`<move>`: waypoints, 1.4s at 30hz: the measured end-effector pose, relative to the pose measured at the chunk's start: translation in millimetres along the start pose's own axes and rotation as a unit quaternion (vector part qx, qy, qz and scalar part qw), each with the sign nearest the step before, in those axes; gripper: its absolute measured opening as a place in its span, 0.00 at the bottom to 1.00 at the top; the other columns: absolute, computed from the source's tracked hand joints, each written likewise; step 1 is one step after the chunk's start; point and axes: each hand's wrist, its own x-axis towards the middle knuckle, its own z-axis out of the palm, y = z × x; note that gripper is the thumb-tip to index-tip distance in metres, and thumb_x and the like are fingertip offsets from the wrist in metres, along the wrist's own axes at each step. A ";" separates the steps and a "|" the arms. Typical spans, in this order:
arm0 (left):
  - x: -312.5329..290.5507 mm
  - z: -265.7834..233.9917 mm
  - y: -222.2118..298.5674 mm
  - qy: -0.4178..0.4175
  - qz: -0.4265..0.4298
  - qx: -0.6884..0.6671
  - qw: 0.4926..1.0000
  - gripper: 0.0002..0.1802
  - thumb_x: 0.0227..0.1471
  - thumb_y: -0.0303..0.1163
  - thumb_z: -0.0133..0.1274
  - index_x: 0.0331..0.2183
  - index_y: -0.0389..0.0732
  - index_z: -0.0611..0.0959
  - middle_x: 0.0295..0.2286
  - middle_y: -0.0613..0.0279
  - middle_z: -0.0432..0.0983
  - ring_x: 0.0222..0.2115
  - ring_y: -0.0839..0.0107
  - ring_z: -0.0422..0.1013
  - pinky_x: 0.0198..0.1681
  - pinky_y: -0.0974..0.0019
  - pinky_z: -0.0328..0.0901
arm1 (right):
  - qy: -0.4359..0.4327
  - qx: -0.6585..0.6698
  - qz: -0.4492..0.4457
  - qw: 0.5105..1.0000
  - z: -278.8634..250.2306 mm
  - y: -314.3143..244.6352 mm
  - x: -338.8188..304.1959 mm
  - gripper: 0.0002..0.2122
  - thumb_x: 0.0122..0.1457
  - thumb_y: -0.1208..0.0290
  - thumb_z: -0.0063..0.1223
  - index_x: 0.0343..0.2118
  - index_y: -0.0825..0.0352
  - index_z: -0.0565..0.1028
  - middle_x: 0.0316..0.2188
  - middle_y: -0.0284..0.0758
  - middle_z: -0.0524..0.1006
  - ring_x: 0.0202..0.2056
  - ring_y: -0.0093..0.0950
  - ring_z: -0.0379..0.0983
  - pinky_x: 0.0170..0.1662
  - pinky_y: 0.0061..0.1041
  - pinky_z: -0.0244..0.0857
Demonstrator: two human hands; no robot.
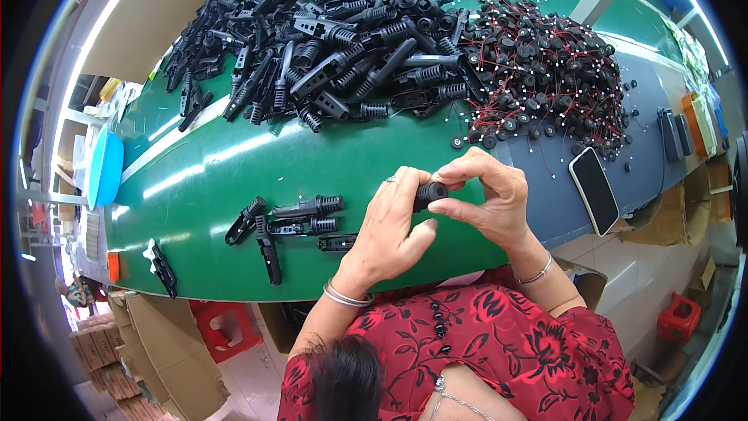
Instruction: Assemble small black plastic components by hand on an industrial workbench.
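Note:
My left hand point(389, 222) is wrapped round a black ribbed plastic housing point(423, 198), its round end turned toward my right hand. Thumb and forefinger of my right hand point(495, 199) close on the rim of that round end; whether a separate small piece is between them, I cannot make out. Much of the housing is hidden by my left fingers. On the green table to the left of my hands lie several similar black housings point(304, 226). One more housing point(336, 242) rests close to my left wrist.
A large heap of black housings point(335, 54) covers the far side. Beside it lies a pile of small round black parts point(545, 70) with red wires. A phone point(594, 189) lies at the right edge, a blue basin point(104, 166) stands left, and a red stool point(224, 330) is below.

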 end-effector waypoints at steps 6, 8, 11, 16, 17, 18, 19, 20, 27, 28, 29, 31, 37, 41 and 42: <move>3.8 14.1 -9.0 0.055 -0.015 -0.226 0.972 0.27 0.69 0.50 0.45 0.42 0.34 0.83 0.39 0.54 0.82 0.37 0.59 0.73 0.47 0.56 0.66 | 0.008 -0.061 -0.059 0.996 23.1 -12.8 8.3 0.23 0.46 0.79 0.78 0.48 0.68 0.81 0.38 0.34 0.84 0.35 0.27 0.79 0.40 0.26 0.76; -0.4 17.6 -14.2 0.052 -0.151 -0.357 0.920 0.28 0.70 0.51 0.42 0.39 0.35 0.83 0.34 0.61 0.78 0.36 0.66 0.71 0.45 0.62 0.65 | 0.011 -0.118 -0.078 0.990 30.7 -14.7 11.8 0.25 0.45 0.79 0.77 0.49 0.66 0.80 0.39 0.34 0.84 0.37 0.30 0.77 0.42 0.30 0.74; 2.9 21.8 -16.7 0.048 -0.195 -0.532 0.823 0.29 0.65 0.59 0.45 0.33 0.40 0.77 0.29 0.65 0.70 0.33 0.70 0.67 0.41 0.64 0.64 | -0.007 -0.101 -0.011 0.995 37.1 -9.6 8.9 0.27 0.46 0.78 0.76 0.52 0.65 0.79 0.37 0.32 0.83 0.43 0.33 0.74 0.48 0.34 0.71; 0.7 25.5 -29.9 0.003 -0.198 -0.703 0.682 0.29 0.67 0.58 0.42 0.32 0.40 0.76 0.28 0.64 0.70 0.34 0.66 0.69 0.43 0.62 0.66 | -0.012 -0.066 0.047 0.997 40.7 -9.8 8.3 0.25 0.48 0.77 0.75 0.51 0.66 0.79 0.35 0.33 0.82 0.45 0.34 0.73 0.50 0.35 0.69; 0.2 26.3 -29.3 0.004 -0.199 -0.703 0.683 0.29 0.67 0.58 0.42 0.32 0.40 0.76 0.28 0.64 0.70 0.34 0.66 0.69 0.43 0.62 0.66 | -0.012 -0.064 0.047 0.997 41.4 -9.8 7.9 0.25 0.48 0.77 0.75 0.51 0.66 0.79 0.35 0.33 0.82 0.45 0.34 0.73 0.50 0.35 0.69; 0.1 27.4 -27.8 0.011 -0.196 -0.718 0.668 0.29 0.68 0.58 0.42 0.33 0.40 0.76 0.29 0.65 0.70 0.35 0.66 0.69 0.44 0.62 0.66 | -0.008 -0.064 0.045 0.997 41.1 -10.0 7.7 0.25 0.48 0.78 0.75 0.50 0.66 0.78 0.36 0.33 0.82 0.44 0.33 0.74 0.48 0.35 0.70; 0.2 28.5 -26.1 0.019 -0.193 -0.733 0.652 0.29 0.68 0.58 0.42 0.34 0.40 0.77 0.29 0.65 0.70 0.35 0.66 0.69 0.44 0.61 0.66 | -0.005 -0.063 0.042 0.997 40.7 -10.5 7.4 0.24 0.48 0.78 0.75 0.50 0.66 0.78 0.37 0.34 0.81 0.43 0.33 0.76 0.47 0.35 0.71; 0.5 29.7 -24.5 0.019 -0.192 -0.733 0.652 0.29 0.68 0.58 0.42 0.34 0.40 0.77 0.29 0.65 0.70 0.35 0.66 0.69 0.44 0.61 0.66 | -0.005 -0.064 0.041 0.997 40.1 -11.5 6.4 0.24 0.48 0.78 0.75 0.50 0.66 0.78 0.37 0.34 0.81 0.43 0.33 0.76 0.47 0.35 0.71; -0.7 23.9 -9.6 0.019 -0.196 -0.718 0.668 0.32 0.72 0.59 0.35 0.39 0.38 0.77 0.31 0.65 0.69 0.37 0.66 0.68 0.47 0.60 0.65 | -0.005 0.029 0.102 0.994 34.3 -13.1 3.5 0.23 0.50 0.78 0.76 0.49 0.68 0.77 0.42 0.35 0.77 0.44 0.27 0.78 0.53 0.29 0.69; -0.9 20.9 -7.3 0.005 -0.207 -0.705 0.678 0.33 0.73 0.59 0.33 0.37 0.38 0.75 0.31 0.63 0.68 0.38 0.65 0.67 0.49 0.58 0.65 | -0.013 0.040 0.094 0.995 33.0 -11.4 2.9 0.23 0.50 0.78 0.76 0.48 0.69 0.77 0.43 0.35 0.76 0.44 0.28 0.78 0.53 0.28 0.69; -2.3 21.5 -10.0 0.010 -0.204 -0.706 0.679 0.33 0.73 0.59 0.33 0.37 0.38 0.75 0.31 0.63 0.68 0.38 0.65 0.67 0.49 0.58 0.65 | -0.018 0.042 0.092 0.995 31.0 -9.1 2.3 0.23 0.50 0.78 0.76 0.48 0.69 0.77 0.43 0.35 0.76 0.44 0.28 0.78 0.53 0.28 0.69; -5.5 25.3 -17.8 -0.019 -0.201 -0.652 0.730 0.33 0.73 0.58 0.31 0.35 0.38 0.75 0.31 0.63 0.69 0.38 0.64 0.68 0.50 0.56 0.65 | -0.027 -0.001 0.023 0.999 27.3 -5.7 1.7 0.23 0.48 0.78 0.77 0.47 0.68 0.77 0.41 0.36 0.77 0.43 0.30 0.80 0.48 0.30 0.76; -9.7 33.3 -17.6 -0.005 -0.187 -0.630 0.753 0.33 0.73 0.59 0.30 0.34 0.39 0.75 0.31 0.63 0.68 0.38 0.63 0.68 0.50 0.56 0.65 | -0.025 0.009 0.024 0.999 27.8 -6.1 -3.6 0.23 0.46 0.79 0.78 0.45 0.67 0.77 0.40 0.36 0.77 0.43 0.30 0.80 0.50 0.30 0.75; -10.4 36.6 -16.0 0.011 -0.182 -0.606 0.775 0.36 0.73 0.61 0.28 0.36 0.39 0.75 0.31 0.63 0.68 0.38 0.62 0.68 0.50 0.56 0.65 | -0.020 0.027 0.037 0.999 27.5 -7.0 -4.4 0.22 0.47 0.79 0.77 0.44 0.67 0.77 0.41 0.36 0.77 0.44 0.29 0.79 0.51 0.30 0.75; -11.3 37.9 -18.0 0.010 -0.182 -0.606 0.775 0.36 0.73 0.61 0.28 0.36 0.39 0.75 0.31 0.63 0.68 0.38 0.62 0.68 0.50 0.56 0.65 | -0.021 0.031 0.041 0.998 27.3 -7.7 -3.9 0.22 0.47 0.79 0.77 0.44 0.67 0.77 0.41 0.36 0.77 0.44 0.29 0.79 0.51 0.31 0.75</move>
